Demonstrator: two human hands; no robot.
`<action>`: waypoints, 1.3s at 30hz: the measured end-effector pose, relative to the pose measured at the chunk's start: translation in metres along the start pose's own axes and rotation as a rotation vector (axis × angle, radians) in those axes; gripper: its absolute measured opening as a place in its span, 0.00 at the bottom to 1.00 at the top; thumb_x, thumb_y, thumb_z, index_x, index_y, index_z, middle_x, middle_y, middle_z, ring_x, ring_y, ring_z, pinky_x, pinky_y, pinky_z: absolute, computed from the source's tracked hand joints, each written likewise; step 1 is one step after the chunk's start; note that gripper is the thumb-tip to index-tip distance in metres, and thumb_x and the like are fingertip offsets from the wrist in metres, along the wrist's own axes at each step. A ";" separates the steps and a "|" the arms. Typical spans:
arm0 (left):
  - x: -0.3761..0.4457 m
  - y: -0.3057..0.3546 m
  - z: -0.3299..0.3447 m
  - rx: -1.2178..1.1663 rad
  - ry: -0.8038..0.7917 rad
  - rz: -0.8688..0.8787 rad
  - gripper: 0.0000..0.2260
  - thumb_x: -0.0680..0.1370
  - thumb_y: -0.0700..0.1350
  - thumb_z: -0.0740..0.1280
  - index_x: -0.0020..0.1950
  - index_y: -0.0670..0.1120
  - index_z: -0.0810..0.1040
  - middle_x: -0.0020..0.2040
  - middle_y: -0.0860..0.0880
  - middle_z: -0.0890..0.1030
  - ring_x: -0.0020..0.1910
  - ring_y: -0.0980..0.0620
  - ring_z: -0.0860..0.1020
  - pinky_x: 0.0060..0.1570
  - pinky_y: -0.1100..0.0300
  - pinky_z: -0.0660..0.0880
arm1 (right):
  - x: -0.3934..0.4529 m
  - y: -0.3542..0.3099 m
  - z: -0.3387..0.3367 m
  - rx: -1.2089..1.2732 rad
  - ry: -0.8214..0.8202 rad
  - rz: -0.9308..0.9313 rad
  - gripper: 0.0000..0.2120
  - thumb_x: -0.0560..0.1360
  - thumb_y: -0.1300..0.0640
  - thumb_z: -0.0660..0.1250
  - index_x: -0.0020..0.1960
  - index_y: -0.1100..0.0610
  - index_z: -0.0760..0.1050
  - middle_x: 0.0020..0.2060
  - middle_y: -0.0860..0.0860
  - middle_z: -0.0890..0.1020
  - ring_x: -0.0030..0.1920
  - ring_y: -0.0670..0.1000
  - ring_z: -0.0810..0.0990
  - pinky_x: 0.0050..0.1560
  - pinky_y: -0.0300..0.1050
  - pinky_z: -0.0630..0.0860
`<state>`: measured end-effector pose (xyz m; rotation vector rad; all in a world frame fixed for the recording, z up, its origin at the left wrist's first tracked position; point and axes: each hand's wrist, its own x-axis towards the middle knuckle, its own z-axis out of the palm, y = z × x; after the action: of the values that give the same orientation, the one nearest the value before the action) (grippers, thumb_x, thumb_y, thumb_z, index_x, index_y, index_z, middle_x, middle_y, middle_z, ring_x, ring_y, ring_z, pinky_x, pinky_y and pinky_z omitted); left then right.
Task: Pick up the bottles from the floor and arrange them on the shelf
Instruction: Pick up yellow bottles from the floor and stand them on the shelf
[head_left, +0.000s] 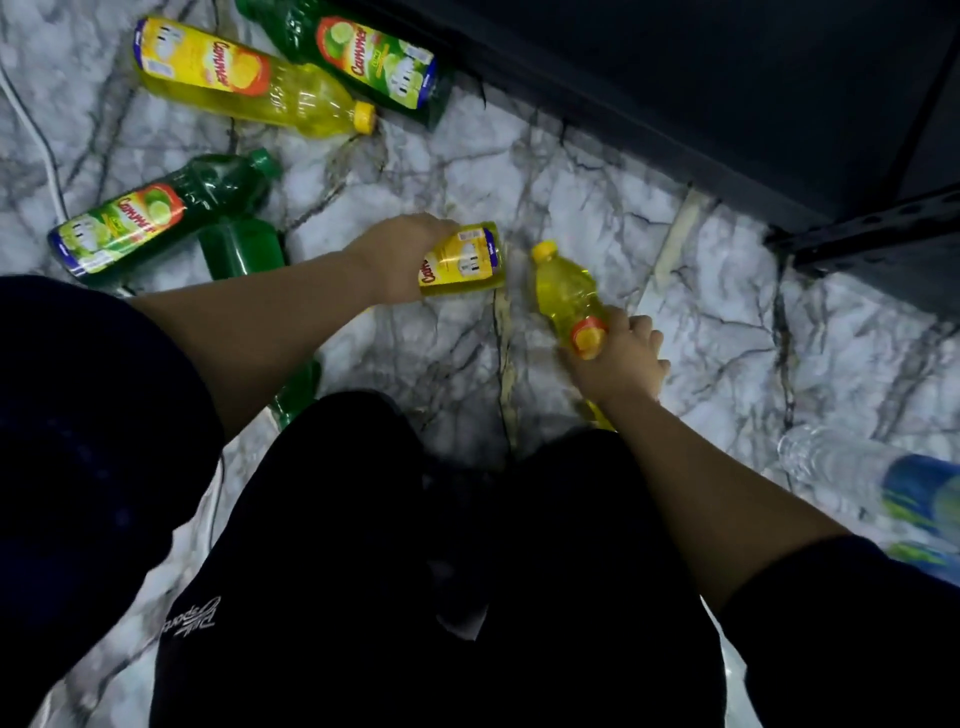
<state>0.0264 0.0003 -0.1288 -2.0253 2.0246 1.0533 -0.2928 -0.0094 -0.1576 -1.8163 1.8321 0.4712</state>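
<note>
My left hand is wrapped around a yellow bottle whose bottom end points right; most of that bottle is hidden behind the hand. My right hand grips a second yellow bottle at its label, cap pointing up-left. On the marble floor lie a third yellow bottle at the top left and a green bottle beside it. Another green bottle lies at the left, with a further green one partly under it. The dark shelf fills the upper right.
A clear water bottle with a blue label lies at the right edge. Another green bottle peeks out beside my left arm. A white cable runs along the left. My dark-clothed legs fill the bottom centre.
</note>
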 end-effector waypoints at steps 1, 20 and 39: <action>0.001 0.002 0.002 0.035 -0.032 0.032 0.41 0.72 0.40 0.78 0.82 0.44 0.63 0.74 0.37 0.72 0.70 0.36 0.74 0.66 0.50 0.72 | 0.001 0.001 0.000 0.016 0.028 0.050 0.41 0.72 0.30 0.71 0.74 0.53 0.65 0.69 0.57 0.69 0.71 0.63 0.68 0.64 0.65 0.70; 0.037 0.104 0.045 -0.687 0.354 -0.761 0.52 0.77 0.59 0.72 0.84 0.39 0.40 0.84 0.39 0.48 0.83 0.38 0.50 0.80 0.41 0.55 | 0.034 0.003 -0.018 0.132 0.056 -0.164 0.46 0.81 0.42 0.68 0.85 0.41 0.39 0.77 0.58 0.66 0.70 0.65 0.74 0.57 0.61 0.77; 0.069 0.086 0.083 -0.264 0.442 -0.429 0.41 0.82 0.65 0.60 0.85 0.46 0.44 0.84 0.38 0.52 0.84 0.41 0.50 0.81 0.44 0.49 | 0.047 -0.002 -0.008 0.157 0.062 -0.209 0.43 0.82 0.37 0.63 0.82 0.33 0.34 0.86 0.52 0.45 0.86 0.61 0.45 0.75 0.72 0.66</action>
<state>-0.0930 -0.0249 -0.1935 -2.8722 1.5318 0.8764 -0.2899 -0.0524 -0.1786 -1.9044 1.6451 0.1908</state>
